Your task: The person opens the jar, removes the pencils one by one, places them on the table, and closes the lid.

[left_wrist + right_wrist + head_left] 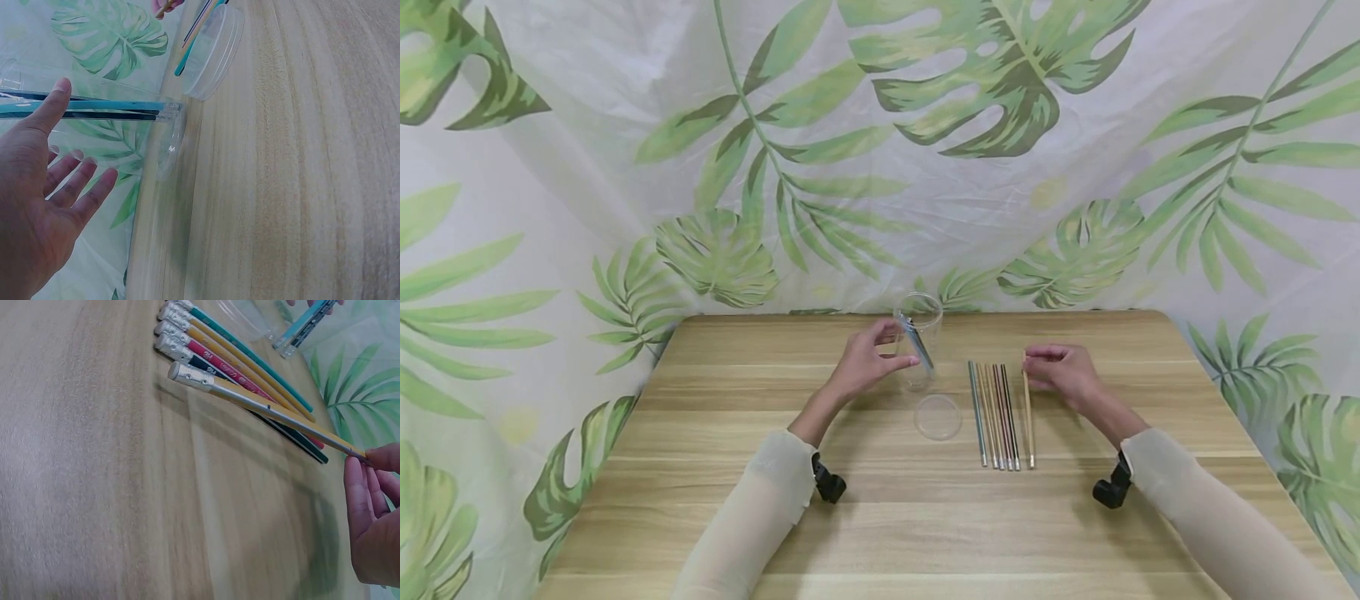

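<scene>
My left hand [867, 360] holds a clear plastic cup [928, 310] from its left side, the thumb in front. The cup stands upright on the table, with a few pencils [134, 107], blue-teal and dark, leaning inside. My right hand [1066, 371] pinches a yellow pencil [269, 411] near its far end between thumb and fingers; the eraser end points toward me. To its left lies a row of several pencils [996, 417] in teal, yellow, red and black, erasers toward me. A clear round lid [937, 417] rests flat in front of the cup.
The wooden table [880, 533] runs back to a leaf-print cloth [820, 158] hanging just behind its far edge. A black wrist camera [829, 483] sits at the left sleeve, and another wrist camera [1111, 487] at the right.
</scene>
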Tool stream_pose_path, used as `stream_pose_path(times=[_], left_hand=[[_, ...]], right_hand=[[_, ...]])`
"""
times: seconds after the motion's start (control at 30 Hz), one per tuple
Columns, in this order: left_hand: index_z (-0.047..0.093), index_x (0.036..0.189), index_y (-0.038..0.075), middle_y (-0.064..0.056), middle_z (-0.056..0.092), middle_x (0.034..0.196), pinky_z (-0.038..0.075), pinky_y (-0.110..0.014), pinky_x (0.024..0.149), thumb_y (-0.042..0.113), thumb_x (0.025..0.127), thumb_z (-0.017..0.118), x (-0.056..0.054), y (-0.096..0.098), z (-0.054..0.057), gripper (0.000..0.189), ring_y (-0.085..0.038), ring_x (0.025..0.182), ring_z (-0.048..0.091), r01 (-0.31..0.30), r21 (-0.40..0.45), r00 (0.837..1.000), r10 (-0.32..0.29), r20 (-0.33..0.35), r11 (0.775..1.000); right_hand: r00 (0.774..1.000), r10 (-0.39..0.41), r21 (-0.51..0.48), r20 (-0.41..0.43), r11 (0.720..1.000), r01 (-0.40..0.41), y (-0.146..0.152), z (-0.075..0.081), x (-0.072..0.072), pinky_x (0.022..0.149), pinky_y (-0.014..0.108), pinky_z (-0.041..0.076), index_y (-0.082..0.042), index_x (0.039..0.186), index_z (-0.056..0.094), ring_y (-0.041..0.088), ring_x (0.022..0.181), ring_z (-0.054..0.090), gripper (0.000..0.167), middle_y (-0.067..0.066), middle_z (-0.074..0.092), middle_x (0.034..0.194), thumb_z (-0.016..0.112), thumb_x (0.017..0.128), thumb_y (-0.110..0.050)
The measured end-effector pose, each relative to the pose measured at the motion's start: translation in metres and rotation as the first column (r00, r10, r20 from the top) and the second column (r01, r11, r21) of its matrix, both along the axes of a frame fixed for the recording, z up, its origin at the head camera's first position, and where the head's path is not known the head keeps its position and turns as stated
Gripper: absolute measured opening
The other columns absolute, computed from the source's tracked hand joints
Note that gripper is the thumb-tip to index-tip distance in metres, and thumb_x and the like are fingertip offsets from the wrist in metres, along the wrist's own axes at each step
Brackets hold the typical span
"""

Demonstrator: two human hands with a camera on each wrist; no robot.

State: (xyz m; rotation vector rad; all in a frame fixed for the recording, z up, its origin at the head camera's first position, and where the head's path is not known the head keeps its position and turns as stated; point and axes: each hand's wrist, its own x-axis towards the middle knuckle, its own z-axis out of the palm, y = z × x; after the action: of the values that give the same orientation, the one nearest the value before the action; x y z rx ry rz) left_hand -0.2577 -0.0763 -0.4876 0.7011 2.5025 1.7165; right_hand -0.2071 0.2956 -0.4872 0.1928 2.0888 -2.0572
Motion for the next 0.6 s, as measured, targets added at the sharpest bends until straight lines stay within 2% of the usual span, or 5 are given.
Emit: stream_pose_path(times=[0.17,0.37,0.6], left_hand=[[0.064,0.132,0.007,-0.014,0.070,0.134,0.064,-0.037,0.097,0.021,0.084,0.093,0.000,0.000,0.000,0.058,-0.035,0.127,0.067,-0.004,-0.012,1.000,0.004,-0.005,1.000],[0.064,0.133,0.007,-0.014,0.070,0.134,0.064,-0.039,0.098,0.023,0.084,0.093,0.000,-0.001,0.001,0.059,-0.034,0.127,0.067,-0.007,-0.025,1.000,0.007,-0.004,1.000],[0.064,0.132,0.006,-0.015,0.070,0.133,0.064,-0.038,0.097,0.022,0.084,0.093,0.001,-0.001,0.002,0.058,-0.036,0.127,0.067,-0.005,-0.021,1.000,0.005,-0.008,1.000]], right_hand=[[1.000,-0.006,0.025,0.030,1.000,0.006,-0.004,-0.006,-0.002,0.083,0.029,0.067,0.022,0.142,0.047,0.011,0.092,0.077,0.053,0.005,0.077,0.107,0.071,0.098,0.004],[1.000,-0.022,0.049,0.021,0.999,0.021,-0.008,-0.015,-0.006,0.077,0.027,0.067,0.024,0.138,0.049,0.008,0.084,0.076,0.049,0.006,0.077,0.102,0.069,0.096,0.009],[0.997,-0.071,0.145,0.019,0.987,0.068,-0.014,-0.022,-0.007,0.073,0.026,0.067,0.022,0.131,0.058,0.007,0.077,0.074,0.040,0.007,0.078,0.098,0.071,0.095,0.008]])
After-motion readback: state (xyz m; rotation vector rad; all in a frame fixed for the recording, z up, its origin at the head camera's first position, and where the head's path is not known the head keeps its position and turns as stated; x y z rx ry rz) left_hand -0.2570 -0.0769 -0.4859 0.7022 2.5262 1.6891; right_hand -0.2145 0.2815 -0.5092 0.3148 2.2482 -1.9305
